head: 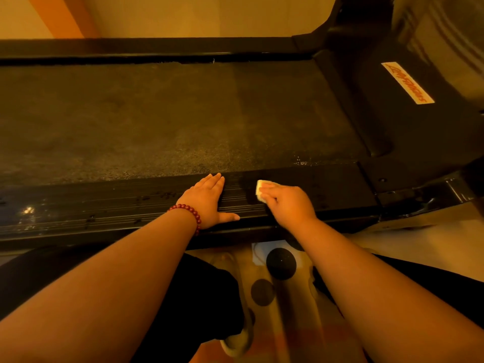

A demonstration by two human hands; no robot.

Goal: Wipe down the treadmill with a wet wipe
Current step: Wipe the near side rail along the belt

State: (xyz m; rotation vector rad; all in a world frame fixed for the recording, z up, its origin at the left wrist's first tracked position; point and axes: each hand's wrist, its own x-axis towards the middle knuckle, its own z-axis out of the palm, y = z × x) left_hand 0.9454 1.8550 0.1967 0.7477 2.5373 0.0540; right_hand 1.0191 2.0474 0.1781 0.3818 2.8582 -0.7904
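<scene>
On the near side rail (104,205) of the treadmill (403,137): right hand (288,205) presses a folded wet wipe (259,188) to the ribbed surface, grip curled over it and pinching it. Left hand (207,197) lies flat just beside, grip spread, apparently bracing. Rail glints at far left, possibly damp. Step in hand: wiping the rail. Next move likely calls for sliding the wipe along the rail under even pressure, then onto the belt (157,113).
</scene>
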